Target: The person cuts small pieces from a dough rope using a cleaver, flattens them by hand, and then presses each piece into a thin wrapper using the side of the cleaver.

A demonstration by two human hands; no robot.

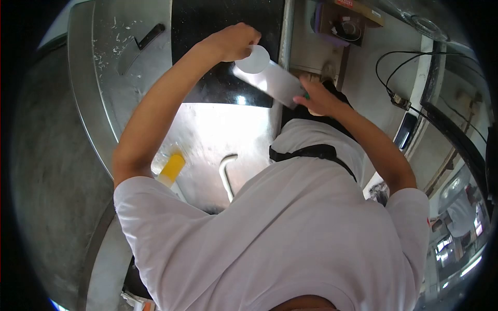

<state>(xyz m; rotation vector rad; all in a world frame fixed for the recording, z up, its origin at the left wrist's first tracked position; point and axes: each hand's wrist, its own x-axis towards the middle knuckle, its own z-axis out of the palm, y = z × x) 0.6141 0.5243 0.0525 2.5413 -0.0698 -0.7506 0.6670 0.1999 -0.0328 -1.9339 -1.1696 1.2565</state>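
My right hand [321, 98] is closed at the near end of a cleaver [280, 88] with a broad, shiny rectangular blade, its handle mostly hidden by the fingers. A small green bit shows beside the thumb. At the blade's far end, my left hand [238, 42] is curled, its fingers pinched at the edge of a flat round white disc [252, 60]. The disc overlaps the blade in this view. Both hands are over the right edge of a black board [212, 78] on the metal counter [223, 122].
A second cleaver [137, 49] with a black handle lies at the upper left among white shreds. Near my left elbow stands a yellow-and-clear container [172, 168]. A white curved bar [225, 176] is close to my body. Black cables [397, 78] hang at the right.
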